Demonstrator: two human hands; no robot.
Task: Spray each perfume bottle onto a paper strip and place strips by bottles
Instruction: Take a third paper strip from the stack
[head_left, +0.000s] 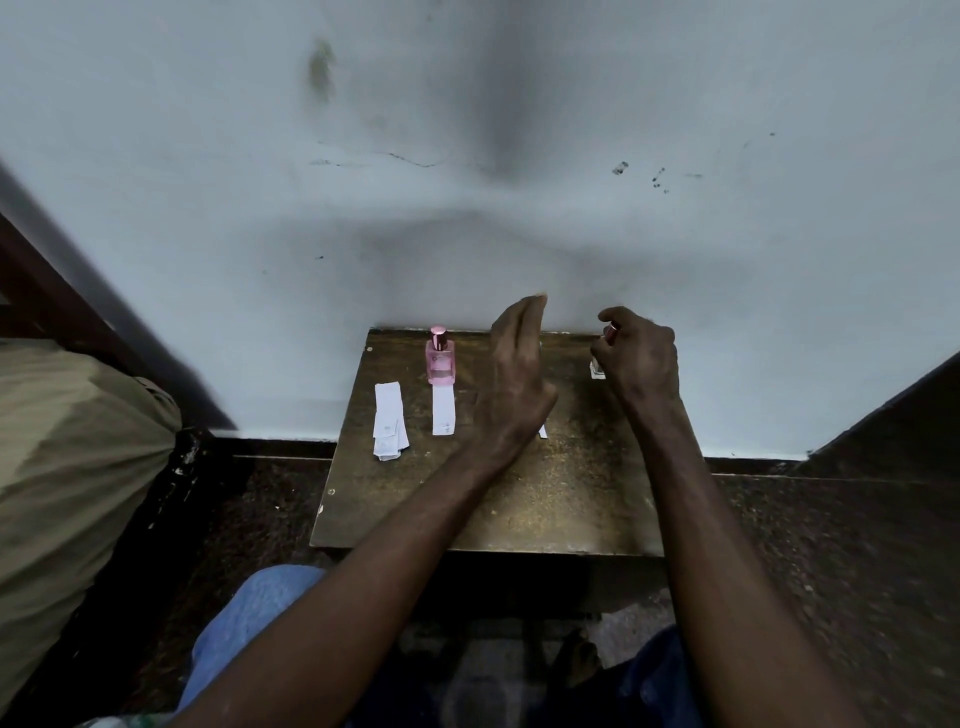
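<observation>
The perfume bottle (598, 368) is held in the right hand (639, 364) over the far right corner of the surface (519, 509), the fingers curled round its body. It looks like small, smooth glass: light, rigid, breakable and apt to slip, so it is best gripped by the sides with the cap free for pressing. Its long axis is near upright, cap uppermost; which way the nozzle faces cannot be told. The left hand (514, 374) is raised beside it, fingers together and pointing up; whether they pinch a strip cannot be told. A pink bottle (440, 356) stands upright at the far edge, with a paper strip (443, 410) lengthwise just before it.
</observation>
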